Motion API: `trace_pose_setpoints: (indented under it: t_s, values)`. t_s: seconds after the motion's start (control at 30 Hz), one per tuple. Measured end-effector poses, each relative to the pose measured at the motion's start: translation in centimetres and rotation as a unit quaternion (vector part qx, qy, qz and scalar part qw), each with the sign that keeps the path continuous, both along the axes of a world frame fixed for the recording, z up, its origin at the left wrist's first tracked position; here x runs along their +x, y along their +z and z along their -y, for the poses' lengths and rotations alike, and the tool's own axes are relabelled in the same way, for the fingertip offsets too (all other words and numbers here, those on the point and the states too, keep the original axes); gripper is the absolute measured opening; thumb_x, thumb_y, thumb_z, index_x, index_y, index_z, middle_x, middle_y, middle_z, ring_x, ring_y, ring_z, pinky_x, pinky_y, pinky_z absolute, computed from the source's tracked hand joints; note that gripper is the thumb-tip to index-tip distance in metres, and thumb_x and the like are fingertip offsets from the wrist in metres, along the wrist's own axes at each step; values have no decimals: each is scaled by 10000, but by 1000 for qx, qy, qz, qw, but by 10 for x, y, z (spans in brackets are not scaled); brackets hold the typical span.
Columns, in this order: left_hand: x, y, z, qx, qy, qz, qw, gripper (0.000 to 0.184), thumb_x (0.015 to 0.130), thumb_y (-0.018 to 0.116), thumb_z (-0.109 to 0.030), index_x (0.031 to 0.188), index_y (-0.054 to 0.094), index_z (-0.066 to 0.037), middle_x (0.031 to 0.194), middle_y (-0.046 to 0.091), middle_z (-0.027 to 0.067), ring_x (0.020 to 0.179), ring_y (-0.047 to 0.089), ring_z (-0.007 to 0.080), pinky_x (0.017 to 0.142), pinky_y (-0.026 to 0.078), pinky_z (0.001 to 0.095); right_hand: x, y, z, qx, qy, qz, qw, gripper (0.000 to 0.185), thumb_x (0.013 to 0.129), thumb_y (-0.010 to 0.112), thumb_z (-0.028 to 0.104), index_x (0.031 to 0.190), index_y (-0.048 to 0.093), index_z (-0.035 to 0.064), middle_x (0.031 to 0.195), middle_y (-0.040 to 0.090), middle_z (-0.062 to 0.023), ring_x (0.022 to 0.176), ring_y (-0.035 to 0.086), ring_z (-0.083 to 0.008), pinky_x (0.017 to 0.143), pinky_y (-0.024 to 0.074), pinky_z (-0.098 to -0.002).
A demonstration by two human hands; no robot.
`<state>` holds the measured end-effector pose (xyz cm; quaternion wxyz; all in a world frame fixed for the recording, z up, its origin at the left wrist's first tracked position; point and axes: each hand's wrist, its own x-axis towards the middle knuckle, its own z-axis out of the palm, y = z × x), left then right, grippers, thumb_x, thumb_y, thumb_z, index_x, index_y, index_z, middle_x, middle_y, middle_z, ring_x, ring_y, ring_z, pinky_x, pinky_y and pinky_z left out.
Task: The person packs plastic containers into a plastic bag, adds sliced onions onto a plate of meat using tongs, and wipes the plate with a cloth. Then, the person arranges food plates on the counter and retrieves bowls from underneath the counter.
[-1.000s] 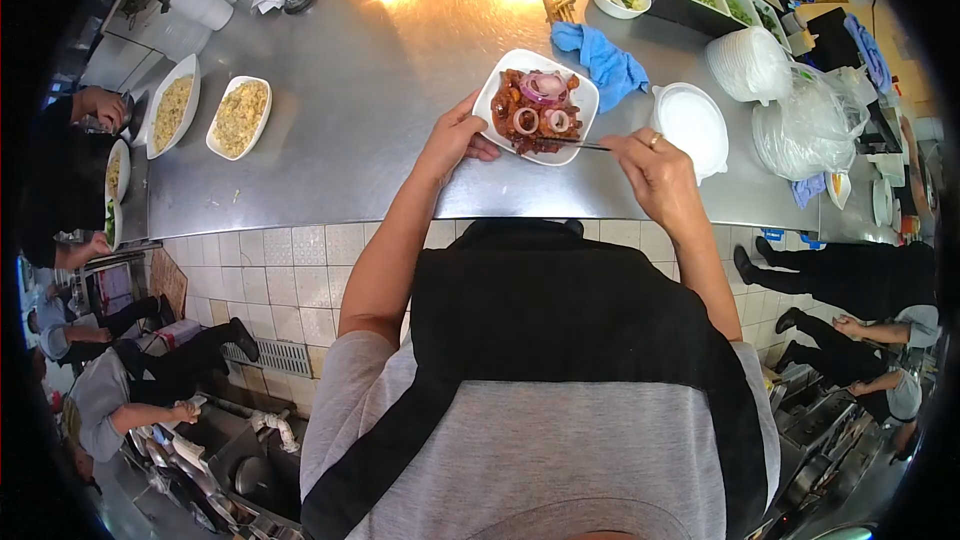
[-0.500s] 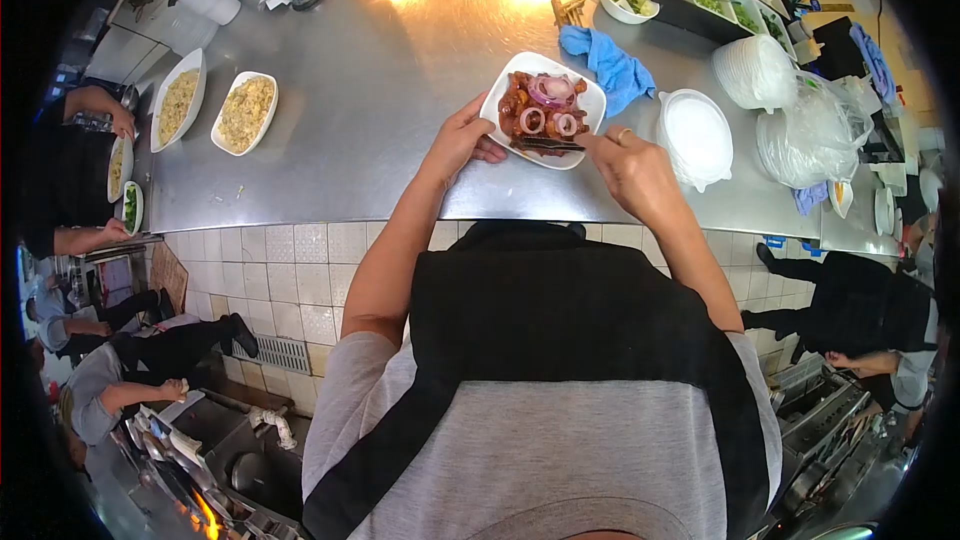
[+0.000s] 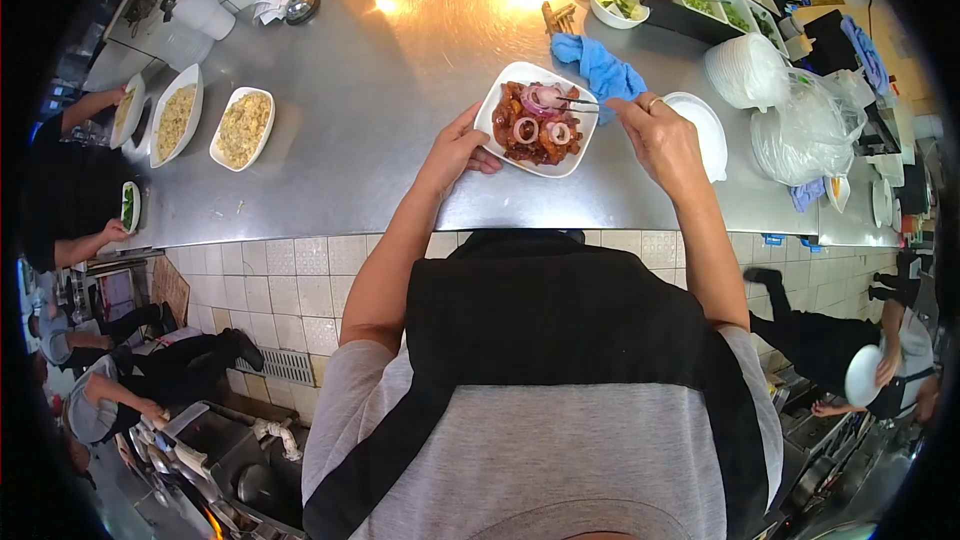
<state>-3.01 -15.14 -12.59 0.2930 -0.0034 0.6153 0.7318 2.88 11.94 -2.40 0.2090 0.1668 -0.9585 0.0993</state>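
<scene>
A square white bowl (image 3: pixel 573 162) is on the steel counter, filled with brown glazed pieces of food (image 3: pixel 545 148) and topped with purple onion rings (image 3: pixel 526 130). At its left rim my left hand (image 3: pixel 458 152) grips the edge, thumb along the side. My right hand (image 3: pixel 655 135) is closed on a thin dark metal utensil (image 3: pixel 581 102), whose tips reach over the onion at the bowl's upper right. A crumpled blue cloth (image 3: pixel 603 70) lies just behind the bowl. Partly behind my right hand is a stack of white lids or plates (image 3: pixel 705 130).
Two white dishes of pale yellow food (image 3: pixel 242 130) (image 3: pixel 176 122) stand at the left, beside a co-worker's hands. Stacked containers (image 3: pixel 747 72), a plastic bag (image 3: pixel 810 135) and vegetable trays (image 3: pixel 720 5) are at the right. A bowl of greens (image 3: pixel 620 3) sits behind the cloth.
My right hand and the utensil have moved from the bowl's lower right edge up to its upper right. At the left, a co-worker has lifted a dish; at the right, a person now carries a white plate.
</scene>
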Motion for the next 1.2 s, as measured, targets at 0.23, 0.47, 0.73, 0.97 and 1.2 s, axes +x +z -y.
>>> trace_pose_setpoints:
  t_s: [0.23, 0.47, 0.73, 0.97, 1.2]
  values:
    - [1, 2, 0, 3, -8, -6, 1000, 604, 799, 442, -75, 1391, 327, -97, 893, 645, 146, 655, 655, 197, 586, 549, 279, -2, 12, -5, -72, -1, 30, 997, 199, 766, 624, 23, 946, 661, 99, 737, 569, -98, 663, 580, -258, 583, 466, -357]
    - [0, 0, 0, 5, -8, -4, 1000, 599, 800, 443, -77, 1389, 331, -99, 901, 639, 150, 652, 653, 202, 596, 551, 282, 14, 15, 10, -59, 25, 11, 998, 165, 763, 626, 42, 917, 657, 94, 705, 555, -80, 644, 581, -250, 557, 475, -362]
    - [0, -2, 0, 5, -1, -1, 1000, 602, 802, 440, -67, 1391, 323, -98, 900, 636, 158, 645, 649, 204, 590, 551, 281, 9, 11, 18, -78, 17, 4, 997, 151, 771, 627, 76, 919, 654, 93, 726, 566, -79, 635, 590, -257, 542, 493, -367]
    - [0, -4, 0, 10, -8, -5, 1000, 598, 808, 442, -70, 1393, 321, -99, 897, 638, 153, 646, 651, 199, 588, 551, 281, 9, 8, 28, -51, -4, 23, 998, 149, 770, 627, 74, 915, 652, 89, 740, 583, -94, 655, 599, -269, 567, 494, -377]
    - [0, -3, 1, 9, -9, -2, 1000, 602, 809, 448, -77, 1396, 317, -106, 884, 642, 148, 649, 653, 195, 587, 552, 282, 6, 13, 17, -97, -2, 35, 995, 125, 782, 620, 80, 903, 654, 79, 757, 598, -114, 670, 599, -289, 586, 489, -383]
